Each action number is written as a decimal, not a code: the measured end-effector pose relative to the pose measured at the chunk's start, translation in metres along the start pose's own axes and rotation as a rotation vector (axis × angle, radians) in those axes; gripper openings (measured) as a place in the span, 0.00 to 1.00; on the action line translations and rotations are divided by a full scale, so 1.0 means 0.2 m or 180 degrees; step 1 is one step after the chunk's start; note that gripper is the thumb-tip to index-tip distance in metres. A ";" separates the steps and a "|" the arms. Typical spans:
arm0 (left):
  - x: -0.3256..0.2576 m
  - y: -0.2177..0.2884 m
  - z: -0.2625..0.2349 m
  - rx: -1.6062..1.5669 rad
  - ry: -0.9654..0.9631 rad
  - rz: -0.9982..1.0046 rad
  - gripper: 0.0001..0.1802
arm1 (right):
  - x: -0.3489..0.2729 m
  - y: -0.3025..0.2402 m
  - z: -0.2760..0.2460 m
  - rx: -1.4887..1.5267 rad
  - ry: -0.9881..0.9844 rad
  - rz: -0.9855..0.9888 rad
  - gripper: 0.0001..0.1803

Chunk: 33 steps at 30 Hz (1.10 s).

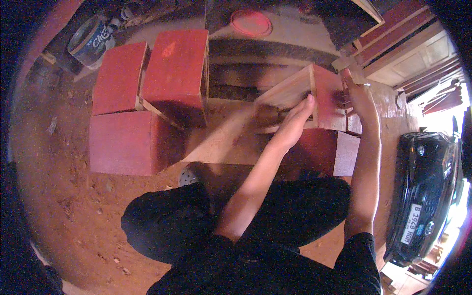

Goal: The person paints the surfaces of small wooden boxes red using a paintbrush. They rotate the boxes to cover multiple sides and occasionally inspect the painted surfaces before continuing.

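A red-faced wooden box (328, 101) with bare-wood inner sides lies tilted ahead of me, right of the middle. My left hand (295, 123) lies along its near open edge, with fingers stretched out and together. At the box's right side is my right hand (360, 98). Its fingers are bent in against the red face, and whatever they hold, if anything, is hidden. Below this box stands another red box (314, 147) with a pale end panel (347, 154).
Three red boxes, including a tall one (174, 73), stand together on the left. Behind them sits a dark paint bucket (91, 42). A round red lid (251, 23) lies at the back. Wooden panels (408, 49) lean at the far right, near a black car (420, 196).
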<state>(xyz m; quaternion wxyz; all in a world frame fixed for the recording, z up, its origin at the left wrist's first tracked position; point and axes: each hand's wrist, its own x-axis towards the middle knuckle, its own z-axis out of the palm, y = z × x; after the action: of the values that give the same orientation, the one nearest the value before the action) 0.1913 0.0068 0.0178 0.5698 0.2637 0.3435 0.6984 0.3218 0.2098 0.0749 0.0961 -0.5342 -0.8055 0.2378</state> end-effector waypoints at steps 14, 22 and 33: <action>0.02 -0.02 -0.04 0.0165 0.0013 -0.0145 0.40 | -0.18 -0.39 -0.06 -0.0779 0.0265 0.0549 0.41; 0.02 -0.08 -0.03 0.0085 0.0011 0.0058 0.40 | -0.17 -0.34 -0.05 -0.0656 0.0539 0.0248 0.42; 0.05 -0.13 -0.04 0.0452 0.0672 0.0139 0.36 | -0.20 -0.39 -0.06 -0.0492 0.0686 0.0014 0.40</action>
<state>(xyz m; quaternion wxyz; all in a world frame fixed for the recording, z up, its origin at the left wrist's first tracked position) 0.1982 0.0179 -0.0074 0.4950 0.2359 0.4443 0.7085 0.2797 0.1531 0.1278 0.1401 -0.5643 -0.8052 0.1164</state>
